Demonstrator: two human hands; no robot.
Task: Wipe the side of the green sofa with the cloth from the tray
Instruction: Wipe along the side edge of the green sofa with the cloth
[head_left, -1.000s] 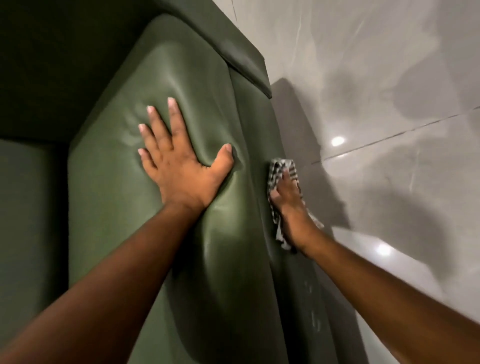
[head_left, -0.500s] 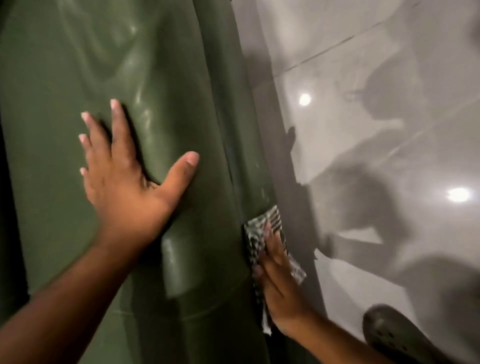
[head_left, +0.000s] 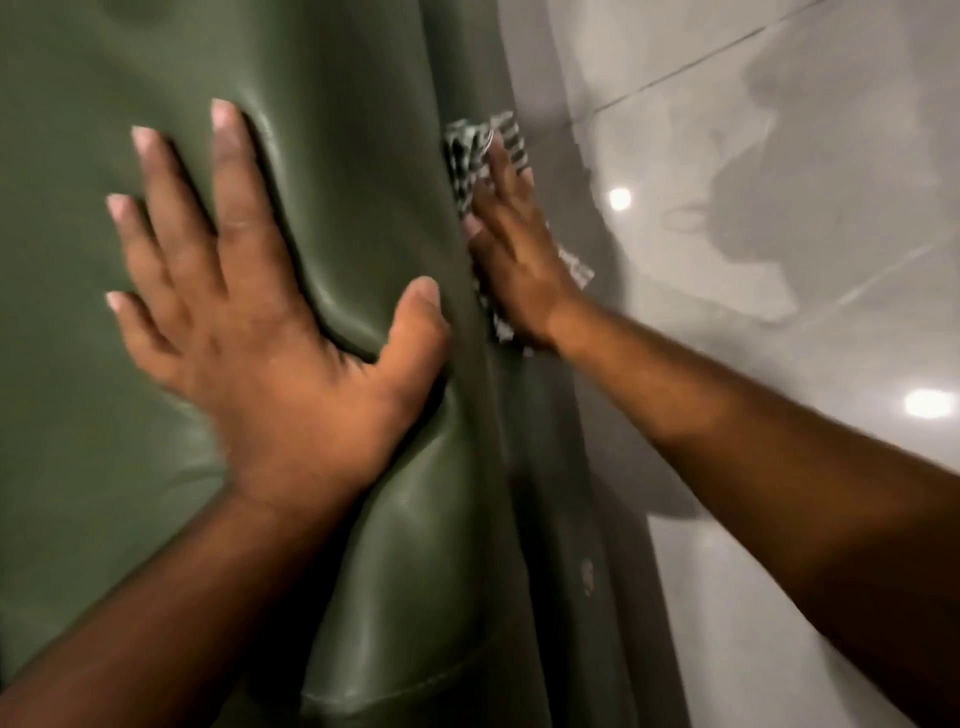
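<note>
Two bare hands press against the green sofa (head_left: 353, 104), which fills the left and middle of the head view. The left hand (head_left: 270, 332) lies flat on the broad padded face, fingers spread wide and thumb angled out, denting the glossy upholstery into a deep crease between thumb and forefinger; it grips nothing. The right hand (head_left: 514, 244) reaches round the sofa's edge to its narrow outer side and holds the checked cloth (head_left: 470, 156) flat against that surface under the palm and extended fingers. Cloth shows above the fingertips, along the hand's inner edge, and as a corner poking out on the far side near the wrist. The hands sit well apart, separated by the rounded corner of the sofa. Pale glossy floor tiles (head_left: 779, 364) lie to the right, carrying bright light reflections and dark shadows.
</note>
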